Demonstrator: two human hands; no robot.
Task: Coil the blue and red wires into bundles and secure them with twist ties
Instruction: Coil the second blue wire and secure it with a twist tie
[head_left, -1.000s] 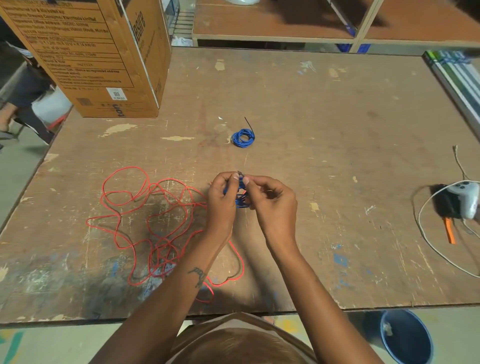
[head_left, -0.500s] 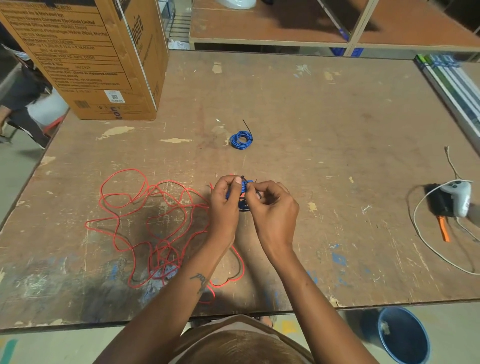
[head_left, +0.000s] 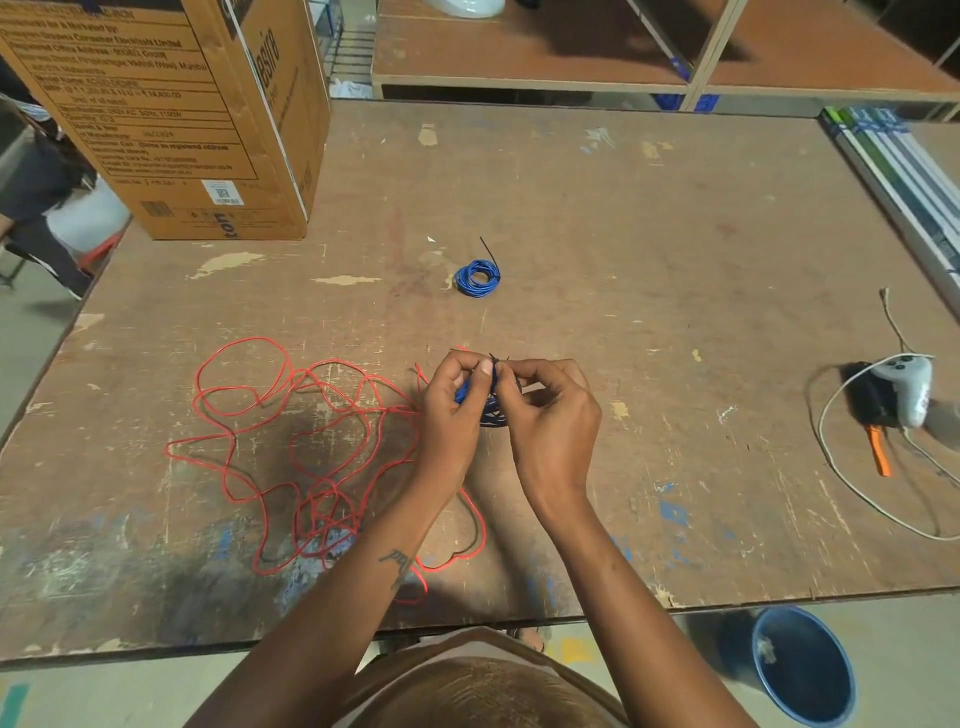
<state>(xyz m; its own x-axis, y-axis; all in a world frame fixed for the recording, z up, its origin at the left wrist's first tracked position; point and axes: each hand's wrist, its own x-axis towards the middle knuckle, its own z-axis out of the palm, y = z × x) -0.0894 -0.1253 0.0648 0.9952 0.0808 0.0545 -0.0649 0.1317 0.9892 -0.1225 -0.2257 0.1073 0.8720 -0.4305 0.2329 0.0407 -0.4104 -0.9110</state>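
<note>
Hands (head_left: 498, 410) unmoved, blue coil (head_left: 491, 413) lower

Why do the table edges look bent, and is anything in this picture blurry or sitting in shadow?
Head view: the wide-angle lens bows the table edges, most near the corners. A grey blur smears the frame's right edge by the white controller. The hands cast a soft shadow onto the loose red wire. The blue coil between the left hand and right hand is shaded and hard to read.

Worn matt wood table (head_left: 675, 312) (paint-flecked); glossy plastic-coated red wire (head_left: 244, 405); cardboard box (head_left: 171, 119).
</note>
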